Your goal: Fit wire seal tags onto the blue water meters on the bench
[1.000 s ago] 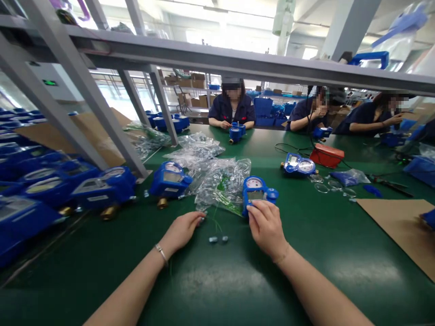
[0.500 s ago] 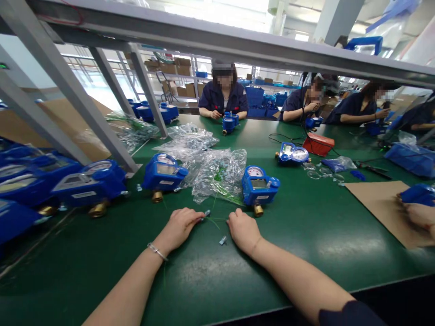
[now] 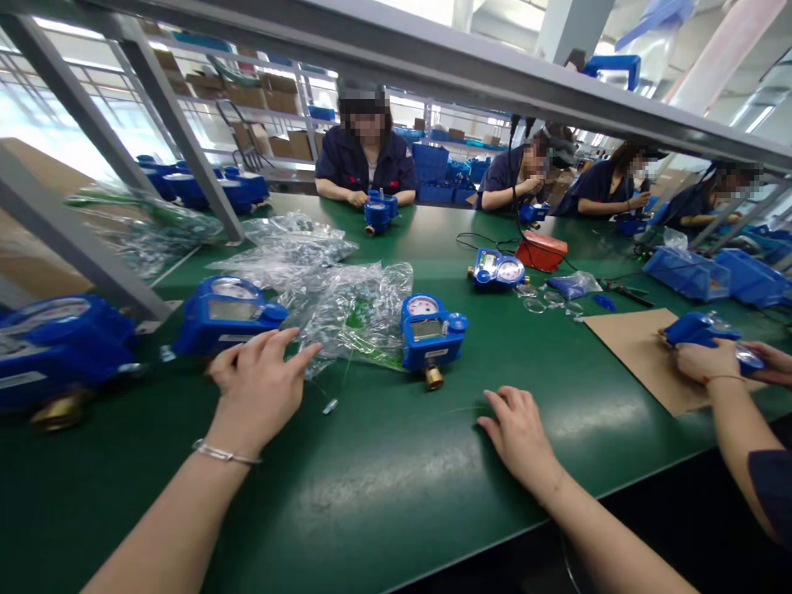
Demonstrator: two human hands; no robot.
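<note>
My left hand (image 3: 256, 388), its fingers spread, is at the front of a blue water meter (image 3: 232, 309) with a brass fitting hidden from view. I cannot tell whether the fingertips touch the meter. My right hand (image 3: 518, 429) hovers low over the green table with thumb and fingers apart and loosely bent. A faint thin wire shows by its fingertips, not visibly gripped. Between the hands lies a small silvery seal tag (image 3: 330, 406) with a fine green wire. Behind it stands another blue water meter (image 3: 431, 334), its brass fitting facing me, beside a clear plastic bag (image 3: 365, 309) of small seals.
More meters (image 3: 62, 351) sit at the left by the slanted metal posts (image 3: 186, 124). A shelf beam crosses overhead. At right, a co-worker's hands hold a meter (image 3: 699, 328) over a cardboard sheet (image 3: 624, 351). A red box (image 3: 541, 250) with cables lies farther back.
My hands have moved apart: the left went to the left meter and opened, the right moved right. The seal and wire between them were let go. The view has shifted to the right.
</note>
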